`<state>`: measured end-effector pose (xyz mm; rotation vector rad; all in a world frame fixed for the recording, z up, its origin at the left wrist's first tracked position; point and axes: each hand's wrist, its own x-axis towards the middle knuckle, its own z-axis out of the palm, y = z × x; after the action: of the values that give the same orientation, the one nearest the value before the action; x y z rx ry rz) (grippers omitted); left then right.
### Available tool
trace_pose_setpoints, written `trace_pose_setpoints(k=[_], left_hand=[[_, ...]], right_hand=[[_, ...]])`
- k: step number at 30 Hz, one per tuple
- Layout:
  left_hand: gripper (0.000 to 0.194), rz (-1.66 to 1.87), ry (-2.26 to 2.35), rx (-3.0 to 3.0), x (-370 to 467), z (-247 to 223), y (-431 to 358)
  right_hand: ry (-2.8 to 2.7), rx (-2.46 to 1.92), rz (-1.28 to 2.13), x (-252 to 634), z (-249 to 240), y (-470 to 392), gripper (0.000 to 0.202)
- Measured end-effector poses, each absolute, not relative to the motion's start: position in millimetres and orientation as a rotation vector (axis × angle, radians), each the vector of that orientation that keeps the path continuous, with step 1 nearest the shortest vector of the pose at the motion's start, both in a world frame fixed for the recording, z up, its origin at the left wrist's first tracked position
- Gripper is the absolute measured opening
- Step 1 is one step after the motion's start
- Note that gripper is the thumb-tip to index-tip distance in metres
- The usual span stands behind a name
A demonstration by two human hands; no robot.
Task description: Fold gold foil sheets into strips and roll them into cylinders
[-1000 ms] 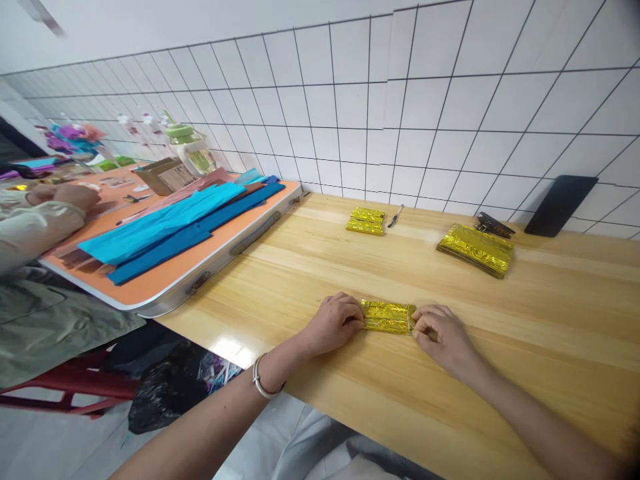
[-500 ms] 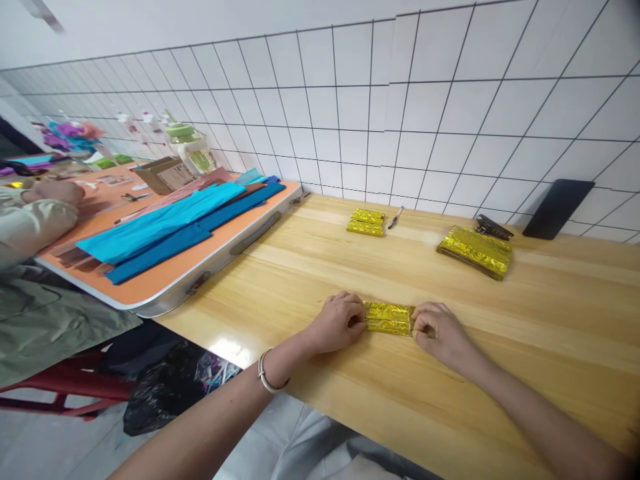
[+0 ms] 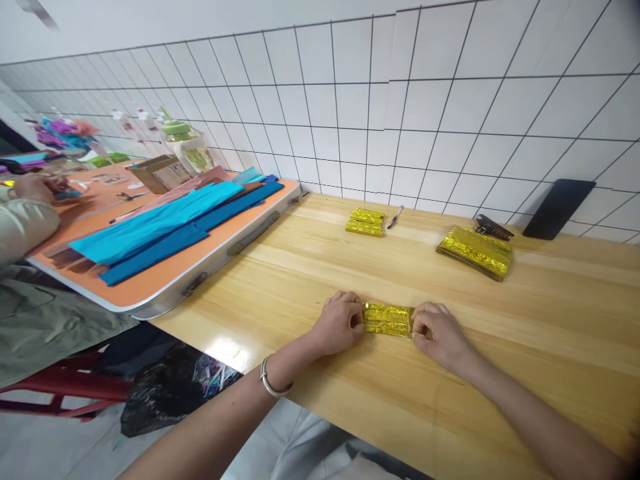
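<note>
A strip of shiny gold patterned foil paper [image 3: 387,319], creased lengthwise, lies on the wooden table [image 3: 310,260] between my hands. My left hand [image 3: 340,323] grips its left end with curled fingers. At the opposite end, my right hand [image 3: 437,335] pinches the foil between thumb and fingers. Beyond them lies a small piece of folded gold foil [image 3: 365,222] beside a pen [image 3: 395,217]. Farther right is a thicker stack of gold foil sheets [image 3: 475,252], with a black clip [image 3: 493,227] at its back edge.
A black phone [image 3: 559,209] leans against the tiled wall [image 3: 430,107]. On the left, an orange folding table [image 3: 120,287] bears blue paper strips [image 3: 165,223], a cardboard box [image 3: 159,175] and a green-lidded bottle [image 3: 187,147]. Another person's sleeve [image 3: 27,227] reaches over it. A black bag [image 3: 157,393] sits below.
My hands and the gold foil strip stay almost in place. At the left, the other person's hand has moved farther left and away. The view has shifted slightly.
</note>
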<state>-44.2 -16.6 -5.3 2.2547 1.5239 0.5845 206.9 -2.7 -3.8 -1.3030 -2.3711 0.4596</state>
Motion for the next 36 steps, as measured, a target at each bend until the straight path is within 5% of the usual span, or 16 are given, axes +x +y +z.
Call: trace_pose_setpoints(k=[36], left_hand=[[0.007,0.542,1.534,2.268,-50.2,-10.1,-13.1]], right_hand=[[-2.469,-1.275,0.501,212.2,-2.1,3.6,0.009]])
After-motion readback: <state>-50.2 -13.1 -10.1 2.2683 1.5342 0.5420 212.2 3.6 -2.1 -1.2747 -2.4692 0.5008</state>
